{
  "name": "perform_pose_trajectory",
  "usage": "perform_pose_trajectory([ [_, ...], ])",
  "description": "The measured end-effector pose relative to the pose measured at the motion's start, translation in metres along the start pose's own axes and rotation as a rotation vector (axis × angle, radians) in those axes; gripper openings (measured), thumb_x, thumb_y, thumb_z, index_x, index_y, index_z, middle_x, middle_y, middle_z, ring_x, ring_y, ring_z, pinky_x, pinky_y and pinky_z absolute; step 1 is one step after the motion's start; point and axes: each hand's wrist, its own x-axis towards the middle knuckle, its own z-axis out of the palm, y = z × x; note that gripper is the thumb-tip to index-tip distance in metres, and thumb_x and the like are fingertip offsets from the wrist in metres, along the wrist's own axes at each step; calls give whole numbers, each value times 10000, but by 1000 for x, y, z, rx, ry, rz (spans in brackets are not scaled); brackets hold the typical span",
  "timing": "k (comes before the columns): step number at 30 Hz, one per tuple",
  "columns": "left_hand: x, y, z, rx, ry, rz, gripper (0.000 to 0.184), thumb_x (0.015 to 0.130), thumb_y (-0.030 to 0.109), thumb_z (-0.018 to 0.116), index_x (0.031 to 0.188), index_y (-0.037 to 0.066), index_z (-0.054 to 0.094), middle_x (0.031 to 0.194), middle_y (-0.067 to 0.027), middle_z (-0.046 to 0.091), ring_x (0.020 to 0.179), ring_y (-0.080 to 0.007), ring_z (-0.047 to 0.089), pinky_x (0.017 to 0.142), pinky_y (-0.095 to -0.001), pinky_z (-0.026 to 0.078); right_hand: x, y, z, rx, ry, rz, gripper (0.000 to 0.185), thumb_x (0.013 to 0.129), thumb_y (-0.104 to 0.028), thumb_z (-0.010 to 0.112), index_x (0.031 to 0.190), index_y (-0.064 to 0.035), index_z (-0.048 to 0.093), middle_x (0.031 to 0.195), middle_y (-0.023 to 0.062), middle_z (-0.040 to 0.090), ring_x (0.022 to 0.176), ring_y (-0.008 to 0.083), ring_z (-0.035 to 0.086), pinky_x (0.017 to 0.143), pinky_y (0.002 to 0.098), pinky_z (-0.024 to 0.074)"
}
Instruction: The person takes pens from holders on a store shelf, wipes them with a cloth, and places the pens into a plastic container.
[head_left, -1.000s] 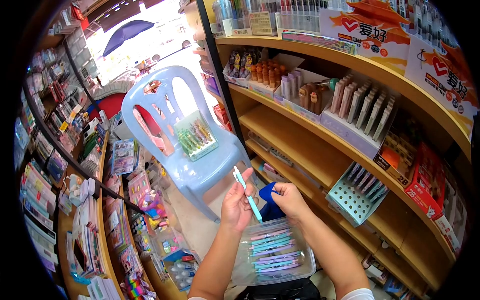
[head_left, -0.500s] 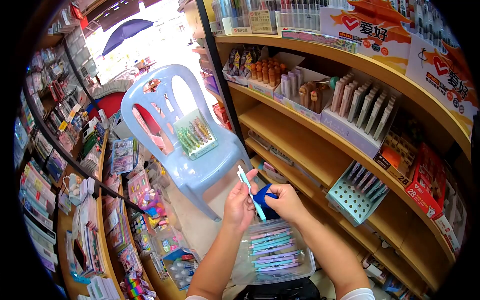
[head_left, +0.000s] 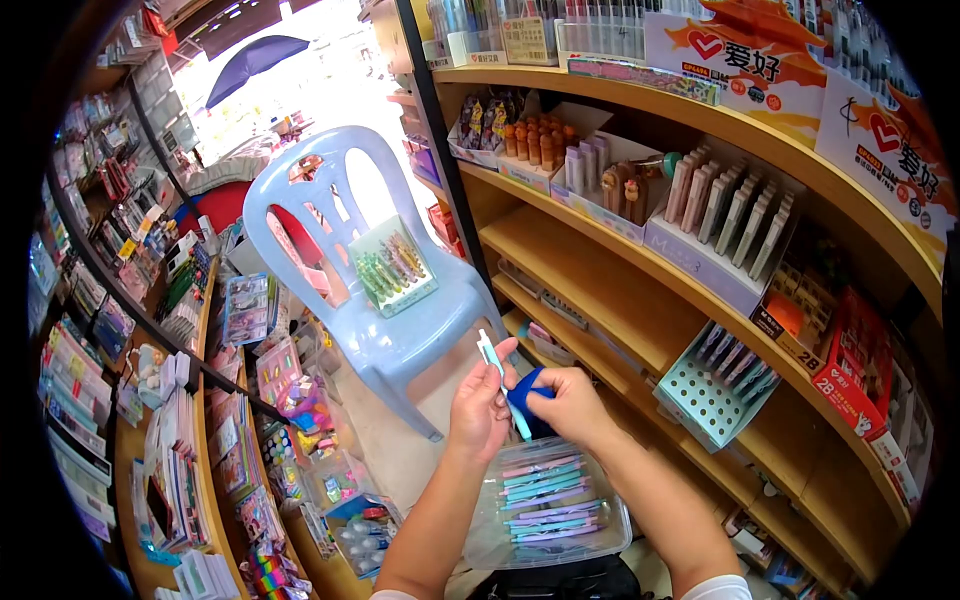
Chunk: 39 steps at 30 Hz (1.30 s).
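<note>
Between the fingers of my left hand [head_left: 480, 408] is a light-blue pen [head_left: 494, 360] with a white top, tilted and pointing up to the left. My right hand [head_left: 572, 408] pinches a dark blue cloth [head_left: 526, 392], which lies against the pen's lower part. Below both hands, a clear plastic box [head_left: 484, 527] holds several pens [head_left: 545, 495] in turquoise, blue and lilac, laid in a loose stack. The box sits close to my body, above something black.
Ahead stands a light-blue plastic chair [head_left: 405, 335] carrying a pen display box [head_left: 410, 298]. At right are wooden shelves [head_left: 590, 285] with boxed pens and a mint dotted holder [head_left: 700, 405]. Racks of stationery [head_left: 180, 450] line the left side.
The hands, pen and cloth keep nearly the same position. The camera view has shifted very slightly.
</note>
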Motion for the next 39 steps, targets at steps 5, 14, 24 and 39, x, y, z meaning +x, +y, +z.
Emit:
perform_pose_trajectory([
  [5, 2, 0, -2, -30, -33, 15, 396, 886, 184, 456, 1223, -9, 377, 738, 3, 466, 541, -16, 378, 444, -127, 305, 10, 17, -4, 186, 306, 82, 104, 771, -82, 542, 704, -12, 578, 577, -11, 523, 495, 48, 448, 445, 207, 356],
  [14, 2, 4, -5, -60, 19, 57, 373, 884, 174, 449, 1210, 2, 391, 726, -3, 452, 539, -33, 374, 445, -142, 322, 12, 10, -4, 570, 204, 242, 249, 868, -281, 475, 853, -48, 558, 776, 16, 559, 675, 93, 523, 584, 224, 424],
  [24, 2, 7, 1, 39, 105, 130, 349, 875, 175, 485, 1184, 23, 430, 742, 5, 499, 533, -31, 410, 476, -148, 341, 9, 8, -2, 187, -185, 126, 256, 853, -269, 443, 884, -50, 570, 753, 18, 546, 672, 95, 500, 568, 229, 395],
  [39, 5, 1, -9, -28, 35, 140, 200, 810, 65, 563, 990, 38, 481, 825, -40, 549, 555, -58, 444, 472, -150, 330, 2, 10, 2, 152, -256, 218, 229, 853, -187, 405, 758, -1, 499, 613, 42, 493, 528, 139, 457, 489, 281, 367],
])
